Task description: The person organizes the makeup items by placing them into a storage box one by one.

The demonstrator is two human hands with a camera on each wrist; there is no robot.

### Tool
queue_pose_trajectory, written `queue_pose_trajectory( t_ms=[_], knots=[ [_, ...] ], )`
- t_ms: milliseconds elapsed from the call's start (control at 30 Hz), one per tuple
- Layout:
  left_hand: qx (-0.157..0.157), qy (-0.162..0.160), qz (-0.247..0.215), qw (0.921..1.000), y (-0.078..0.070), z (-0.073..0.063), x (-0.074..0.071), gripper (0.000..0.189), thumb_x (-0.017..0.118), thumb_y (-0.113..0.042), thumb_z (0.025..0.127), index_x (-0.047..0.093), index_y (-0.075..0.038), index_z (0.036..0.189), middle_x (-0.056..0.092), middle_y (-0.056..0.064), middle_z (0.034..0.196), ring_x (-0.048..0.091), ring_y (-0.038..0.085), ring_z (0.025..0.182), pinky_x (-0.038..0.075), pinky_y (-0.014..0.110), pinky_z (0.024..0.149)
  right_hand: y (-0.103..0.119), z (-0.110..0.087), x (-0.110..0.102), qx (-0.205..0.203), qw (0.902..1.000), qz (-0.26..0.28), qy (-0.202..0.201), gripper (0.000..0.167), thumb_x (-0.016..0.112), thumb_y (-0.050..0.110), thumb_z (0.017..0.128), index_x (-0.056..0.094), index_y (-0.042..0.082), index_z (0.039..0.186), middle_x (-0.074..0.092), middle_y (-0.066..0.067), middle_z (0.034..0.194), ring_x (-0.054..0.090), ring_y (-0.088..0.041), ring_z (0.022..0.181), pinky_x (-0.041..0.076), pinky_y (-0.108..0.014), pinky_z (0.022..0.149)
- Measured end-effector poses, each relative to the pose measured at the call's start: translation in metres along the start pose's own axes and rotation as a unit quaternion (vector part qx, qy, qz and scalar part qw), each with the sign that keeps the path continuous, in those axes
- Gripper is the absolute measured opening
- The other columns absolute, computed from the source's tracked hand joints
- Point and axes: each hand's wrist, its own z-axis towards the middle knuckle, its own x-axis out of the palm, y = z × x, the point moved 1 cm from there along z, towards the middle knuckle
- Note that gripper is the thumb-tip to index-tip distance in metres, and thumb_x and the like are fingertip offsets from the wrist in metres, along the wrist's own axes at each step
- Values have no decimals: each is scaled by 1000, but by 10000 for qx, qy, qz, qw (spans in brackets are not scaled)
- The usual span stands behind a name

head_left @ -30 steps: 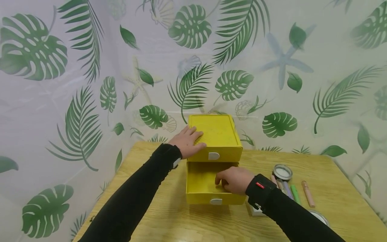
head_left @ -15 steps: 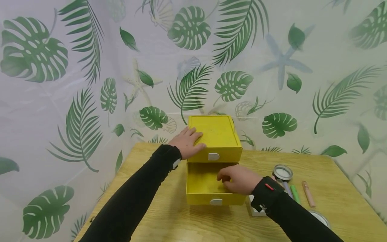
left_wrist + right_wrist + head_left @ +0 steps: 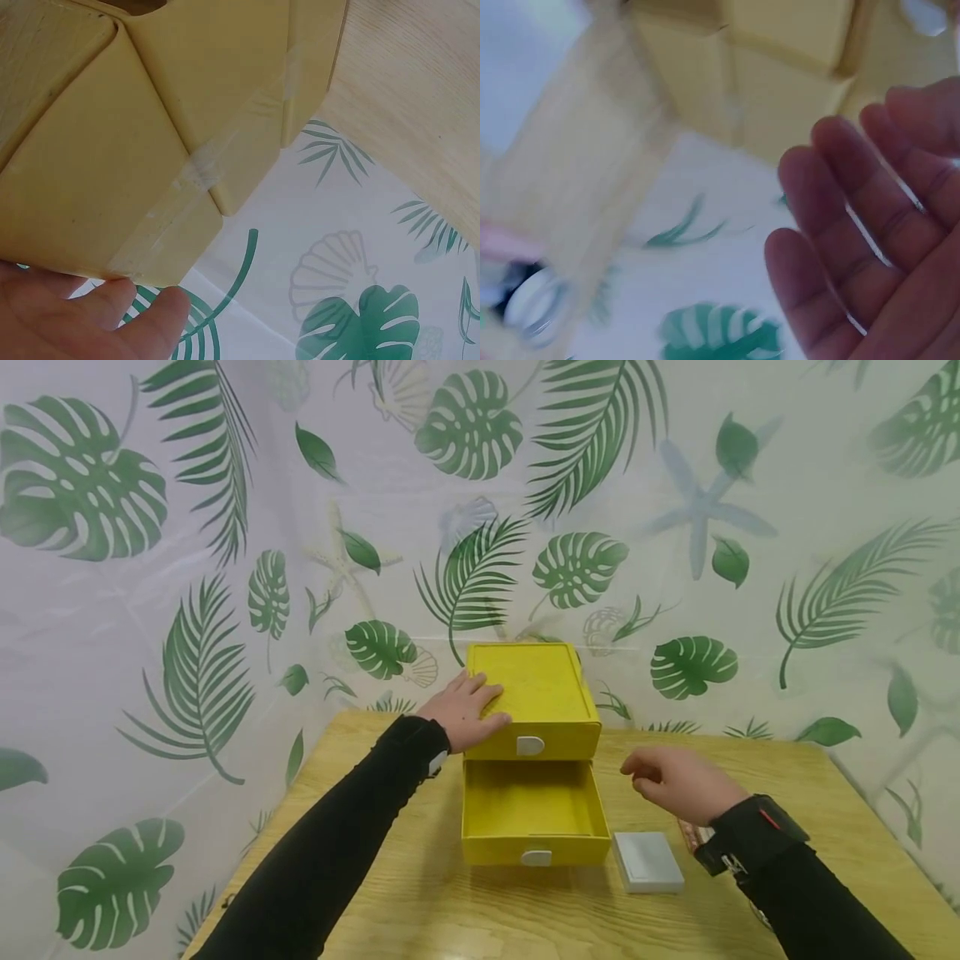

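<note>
Right fingers (image 3: 642, 757) moved right, outside the drawer (image 3: 525, 810).

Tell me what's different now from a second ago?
The person's right grip moved rightward from the open lower drawer, to hover over the table; it holds nothing visible. That fully uncovers the white box. The left grip stays resting on the yellow drawer unit; the drawer stays open.

One yellow box-shaped chest (image 3: 528, 685) with two yellow drawers (image 3: 495, 851), two rounded white pull tabs (image 3: 530, 745); one flat white square box (image 3: 648, 862); one left hand (image 3: 462, 714), one right hand (image 3: 690, 783); one wooden table (image 3: 420, 893). Small half-hidden items (image 3: 688, 837) at right cannot be counted.
</note>
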Motion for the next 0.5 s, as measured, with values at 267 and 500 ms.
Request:
queue_pose_trajectory(
  t_ms=[267, 500],
  knots=[
    [18, 14, 32, 10000, 0, 0, -1, 66, 41, -57, 104, 37, -21, 159, 25, 9, 166, 12, 31, 154, 17, 46, 124, -58, -11, 22, 1197, 9913, -522, 146, 28, 65, 13, 93, 69, -2, 117, 69, -12, 101, 66, -31, 93, 56, -51, 78],
    [56, -5, 38, 10000, 0, 0, 0, 66, 42, -57, 104, 38, -20, 159, 25, 10, 166, 14, 32, 154, 17, 47, 124, -94, -13, 43, 1594, 9857, -470, 283, 34, 62, 13, 94, 65, -8, 121, 69, -20, 103, 67, -34, 88, 55, -53, 76]
  ],
)
